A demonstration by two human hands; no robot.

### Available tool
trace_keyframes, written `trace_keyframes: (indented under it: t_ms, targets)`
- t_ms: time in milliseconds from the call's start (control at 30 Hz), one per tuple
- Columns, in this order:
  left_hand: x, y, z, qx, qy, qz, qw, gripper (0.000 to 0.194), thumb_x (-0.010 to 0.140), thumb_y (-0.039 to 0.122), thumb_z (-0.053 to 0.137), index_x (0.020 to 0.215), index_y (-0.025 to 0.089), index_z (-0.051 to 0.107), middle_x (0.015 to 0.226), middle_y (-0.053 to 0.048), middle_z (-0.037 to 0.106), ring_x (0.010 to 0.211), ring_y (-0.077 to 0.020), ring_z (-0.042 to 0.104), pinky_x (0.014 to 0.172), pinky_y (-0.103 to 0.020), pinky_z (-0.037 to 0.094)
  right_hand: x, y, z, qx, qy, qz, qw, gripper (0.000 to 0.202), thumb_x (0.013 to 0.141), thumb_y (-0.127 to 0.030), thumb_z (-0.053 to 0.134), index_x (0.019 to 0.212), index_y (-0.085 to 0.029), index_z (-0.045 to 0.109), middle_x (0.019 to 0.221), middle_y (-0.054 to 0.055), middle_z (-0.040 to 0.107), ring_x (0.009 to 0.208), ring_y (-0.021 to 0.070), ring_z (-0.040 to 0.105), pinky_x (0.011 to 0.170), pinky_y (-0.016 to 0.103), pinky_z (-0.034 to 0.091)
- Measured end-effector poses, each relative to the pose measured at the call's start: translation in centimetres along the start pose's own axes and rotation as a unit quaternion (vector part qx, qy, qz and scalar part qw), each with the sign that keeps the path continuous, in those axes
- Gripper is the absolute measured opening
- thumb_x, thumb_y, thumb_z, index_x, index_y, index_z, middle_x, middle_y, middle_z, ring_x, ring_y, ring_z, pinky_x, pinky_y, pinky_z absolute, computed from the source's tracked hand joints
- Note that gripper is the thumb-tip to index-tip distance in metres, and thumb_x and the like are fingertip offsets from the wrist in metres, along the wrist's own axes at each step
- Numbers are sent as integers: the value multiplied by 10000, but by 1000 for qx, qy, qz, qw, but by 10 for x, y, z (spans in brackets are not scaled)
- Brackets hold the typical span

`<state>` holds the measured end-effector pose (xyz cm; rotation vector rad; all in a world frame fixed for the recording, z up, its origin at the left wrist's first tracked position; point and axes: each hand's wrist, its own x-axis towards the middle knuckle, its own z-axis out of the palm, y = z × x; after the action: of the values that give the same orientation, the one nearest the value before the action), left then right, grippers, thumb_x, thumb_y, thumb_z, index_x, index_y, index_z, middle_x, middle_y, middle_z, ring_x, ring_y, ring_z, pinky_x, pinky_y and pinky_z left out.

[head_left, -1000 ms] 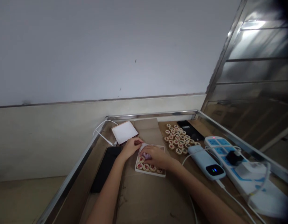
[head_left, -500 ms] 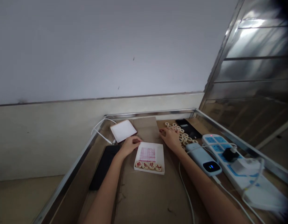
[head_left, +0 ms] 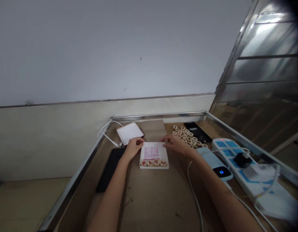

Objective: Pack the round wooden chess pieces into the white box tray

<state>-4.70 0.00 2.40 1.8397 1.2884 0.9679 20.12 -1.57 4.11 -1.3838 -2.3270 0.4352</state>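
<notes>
A shallow white box (head_left: 154, 150) with pink pen lines on its floor lies on the cardboard. Four would be "several", so: several Chinese chess pieces (head_left: 153, 163) with red characters stand in one row along its near side. My left hand (head_left: 134, 147) is closed at the box's far left corner, thumb and fingertips on the rim. Over the far right corner is my right hand (head_left: 175, 143), its fingers blurred; whether a piece is in them cannot be made out. Right of it, many loose chess pieces (head_left: 187, 136) lie in a cluster.
A white box lid (head_left: 130, 133) lies at the back left, above a black phone-like slab (head_left: 110, 169). At the right are another black device (head_left: 198, 131), a light blue power bank (head_left: 213, 162), a power strip (head_left: 245, 174) and white cables. A metal rim (head_left: 161, 115) borders the surface.
My right hand has moved left from the loose pieces to the box's far right corner. The left hand stays at the far left corner. The view has shifted slightly.
</notes>
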Motion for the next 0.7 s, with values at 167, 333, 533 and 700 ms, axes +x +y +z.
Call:
trace_keyframes:
  t_ms: [167, 333, 533, 700]
  targets:
    - [0, -3, -4, 57, 46, 5, 997, 160, 732, 182, 535, 787, 132, 677, 782, -61, 692, 720, -158, 609, 686, -263, 464, -11, -20, 4, 5, -136, -70, 988, 269, 713, -414, 671, 942, -276, 698, 1055, 25, 636, 996, 213, 556, 880, 338, 370]
    - [0, -3, -3, 62, 48, 4, 997, 173, 733, 174, 528, 799, 127, 681, 800, -69, 695, 729, -163, 616, 686, -262, 463, -10, -25, 5, -37, -131, -44, 990, 199, 669, -386, 714, 814, -251, 695, 936, 19, 662, 920, 204, 578, 834, 320, 375]
    - [1, -2, -5, 83, 57, 1, 995, 181, 731, 156, 519, 805, 125, 681, 805, -70, 694, 732, -169, 617, 689, -266, 457, -7, -23, 5, -10, -89, -14, 996, 160, 629, -310, 737, 759, -228, 690, 783, 2, 657, 757, 156, 574, 742, 279, 377]
    - [0, 0, -7, 87, 63, -3, 994, 178, 738, 134, 522, 803, 130, 688, 824, -70, 703, 752, -177, 627, 705, -264, 460, -3, -17, 0, 92, -8, 5, 996, 218, 643, -233, 698, 861, -223, 696, 766, -7, 678, 709, 138, 562, 661, 247, 389]
